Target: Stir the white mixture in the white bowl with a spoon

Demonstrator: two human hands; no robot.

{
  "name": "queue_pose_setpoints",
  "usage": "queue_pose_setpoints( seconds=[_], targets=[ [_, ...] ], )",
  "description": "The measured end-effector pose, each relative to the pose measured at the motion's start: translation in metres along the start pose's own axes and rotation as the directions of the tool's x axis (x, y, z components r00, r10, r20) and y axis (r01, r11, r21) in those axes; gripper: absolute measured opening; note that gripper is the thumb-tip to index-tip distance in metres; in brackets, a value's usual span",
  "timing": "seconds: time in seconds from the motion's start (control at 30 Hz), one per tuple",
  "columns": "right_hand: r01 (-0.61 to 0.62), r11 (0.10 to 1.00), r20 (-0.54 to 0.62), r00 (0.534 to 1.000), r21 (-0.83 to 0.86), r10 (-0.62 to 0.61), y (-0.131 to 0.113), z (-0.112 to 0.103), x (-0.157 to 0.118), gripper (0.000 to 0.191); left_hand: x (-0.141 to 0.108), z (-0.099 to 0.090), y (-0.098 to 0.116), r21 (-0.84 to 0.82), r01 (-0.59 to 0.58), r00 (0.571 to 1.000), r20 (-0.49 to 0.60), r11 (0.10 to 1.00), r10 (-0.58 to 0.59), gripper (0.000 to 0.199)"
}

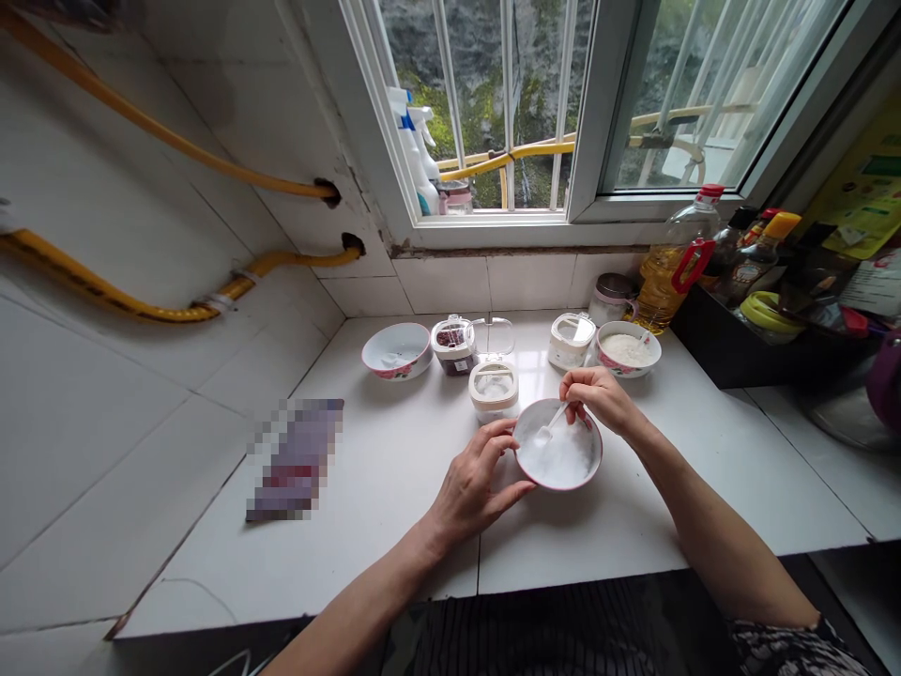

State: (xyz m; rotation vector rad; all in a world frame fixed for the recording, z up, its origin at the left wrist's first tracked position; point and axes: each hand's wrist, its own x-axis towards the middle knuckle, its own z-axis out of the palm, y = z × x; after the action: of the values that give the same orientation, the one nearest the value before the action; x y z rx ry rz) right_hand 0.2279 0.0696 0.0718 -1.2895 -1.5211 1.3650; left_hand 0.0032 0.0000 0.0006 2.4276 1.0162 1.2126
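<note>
Our left hand (482,474) grips a pink-rimmed bowl (536,413) of white granules (563,462) on the tiled counter (401,451); our right hand (595,399) pinches a white spoon (543,436) inside it. Just beyond stands a white-rimmed canister (494,407), farther off a cooking-oil bottle (660,282).

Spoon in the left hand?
No, the right hand holds the white spoon, while the left hand grips the side of the bowl of white granules.

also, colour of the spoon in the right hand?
The spoon is white; head view shows it.
</note>
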Motion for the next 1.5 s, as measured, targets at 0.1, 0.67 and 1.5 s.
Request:
queue_pose_setpoints(
  seconds=[0.1, 0.67, 1.5],
  targets=[
    [0.001, 1.000, -0.010, 1.000, -0.013, -0.002, 0.001, 0.000, 0.000, 0.012, 0.000, 0.000, 0.000, 0.003, 0.000, 1.000, 0.012, 1.000, 0.000, 0.031],
    [0.010, 0.999, -0.030, 0.999, -0.044, -0.012, 0.001, 0.003, 0.000, 0.013, 0.000, 0.001, 0.000, 0.015, -0.006, 1.000, 0.011, 1.000, 0.006, 0.031],
    [0.311, 0.886, 0.192, 0.947, -0.344, -0.258, 0.006, 0.016, -0.007, 0.015, -0.001, 0.001, 0.000, 0.030, -0.008, 1.000, 0.005, 1.000, 0.008, 0.032]
  ],
)
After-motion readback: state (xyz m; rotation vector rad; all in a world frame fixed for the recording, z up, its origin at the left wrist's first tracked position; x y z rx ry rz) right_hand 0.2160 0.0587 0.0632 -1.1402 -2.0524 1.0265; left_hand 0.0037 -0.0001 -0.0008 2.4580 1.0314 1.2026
